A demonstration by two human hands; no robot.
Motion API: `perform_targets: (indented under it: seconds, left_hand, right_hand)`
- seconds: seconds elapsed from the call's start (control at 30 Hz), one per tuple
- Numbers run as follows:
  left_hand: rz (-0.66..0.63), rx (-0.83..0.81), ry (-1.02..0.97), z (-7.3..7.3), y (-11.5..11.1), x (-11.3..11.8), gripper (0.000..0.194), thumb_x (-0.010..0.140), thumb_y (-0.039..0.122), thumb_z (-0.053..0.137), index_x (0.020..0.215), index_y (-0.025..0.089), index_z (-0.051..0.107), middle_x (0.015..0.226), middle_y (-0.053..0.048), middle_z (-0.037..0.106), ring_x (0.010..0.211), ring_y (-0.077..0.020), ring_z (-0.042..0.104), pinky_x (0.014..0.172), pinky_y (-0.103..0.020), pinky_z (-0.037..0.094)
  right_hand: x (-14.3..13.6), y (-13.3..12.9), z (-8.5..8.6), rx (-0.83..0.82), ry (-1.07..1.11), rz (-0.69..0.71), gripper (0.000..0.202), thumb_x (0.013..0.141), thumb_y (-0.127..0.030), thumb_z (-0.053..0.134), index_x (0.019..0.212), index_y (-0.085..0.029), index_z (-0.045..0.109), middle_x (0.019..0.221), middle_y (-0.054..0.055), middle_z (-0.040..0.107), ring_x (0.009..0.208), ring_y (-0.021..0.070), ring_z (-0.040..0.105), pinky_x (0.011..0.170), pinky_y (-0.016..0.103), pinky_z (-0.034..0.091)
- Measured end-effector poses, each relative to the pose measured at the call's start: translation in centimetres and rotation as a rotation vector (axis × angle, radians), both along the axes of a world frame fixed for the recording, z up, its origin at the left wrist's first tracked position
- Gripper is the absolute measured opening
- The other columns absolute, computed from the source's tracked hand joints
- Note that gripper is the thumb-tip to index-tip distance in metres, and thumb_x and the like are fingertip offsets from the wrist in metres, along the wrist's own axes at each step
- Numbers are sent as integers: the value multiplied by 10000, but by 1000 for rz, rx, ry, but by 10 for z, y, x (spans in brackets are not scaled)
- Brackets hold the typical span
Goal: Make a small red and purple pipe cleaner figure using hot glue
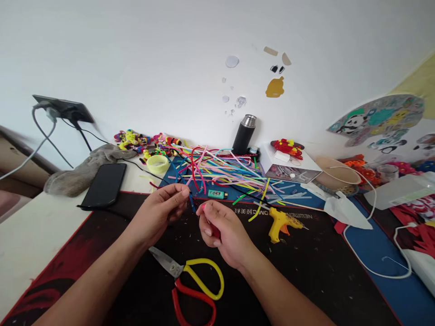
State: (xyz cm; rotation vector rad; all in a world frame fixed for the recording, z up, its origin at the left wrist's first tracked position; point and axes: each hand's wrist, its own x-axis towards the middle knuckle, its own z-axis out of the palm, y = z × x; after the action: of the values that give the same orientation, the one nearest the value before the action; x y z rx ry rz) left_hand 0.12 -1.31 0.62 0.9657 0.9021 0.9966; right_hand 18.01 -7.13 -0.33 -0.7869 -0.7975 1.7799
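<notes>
My left hand (167,206) is closed in a pinch near a blue pipe cleaner (193,203) at the middle of the desk; what its fingertips hold is too small to tell. Close beside it on the right, my right hand (217,224) has its fingers curled round something red, partly hidden in the palm. The two hands are apart. Below them, scissors (175,269) with one yellow and one red handle lie on the black mat (285,276). A yellow glue gun (283,222) rests to the right of my right hand.
Behind the hands lies a pile of coloured pipe cleaners (224,170), with a green lighter-like item (216,194) before it. A black thermos (244,135) and white box (288,165) stand near the wall. A phone (104,185) and tape roll (157,164) are left; a white cable (360,262) curves right.
</notes>
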Motion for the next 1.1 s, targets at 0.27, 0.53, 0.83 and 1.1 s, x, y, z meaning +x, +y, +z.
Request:
perform_targets:
  seconds: [0.27,0.53,0.83,1.1]
  left_hand:
    - [-21,-8,-36,1,-5,2,500,736,553,1022,829,175,709,587,67,518,523,-73,366,453,-172,275]
    - [-82,5,-12,-1,-8,6,497,777,573,994,824,170,708,608,65,514,535,-73,377,469,-175,269]
    - [-146,57,112,-4,-12,4,476,848,620,931,926,189,743,682,49,553,582,-89,414,509,-186,324]
    - [-159,147,184,-1,-13,7,480,871,650,890,917,196,742,710,43,543,589,-96,405,511,-199,330]
  right_hand:
    - [-6,-2,0,-19,-51,32,585,791,-653,970,878,-218,589,574,-109,525,402,31,268,401,207,134]
    - [-3,4,3,33,-98,-180,582,727,-619,1011,908,-200,649,592,-127,445,451,32,229,432,217,121]
    - [1,5,-3,59,-198,-237,473,808,-579,929,929,-197,678,598,-121,419,464,52,250,444,243,149]
    - [1,6,-3,70,-239,-230,423,822,-540,895,870,-210,634,596,-121,402,467,56,263,442,246,157]
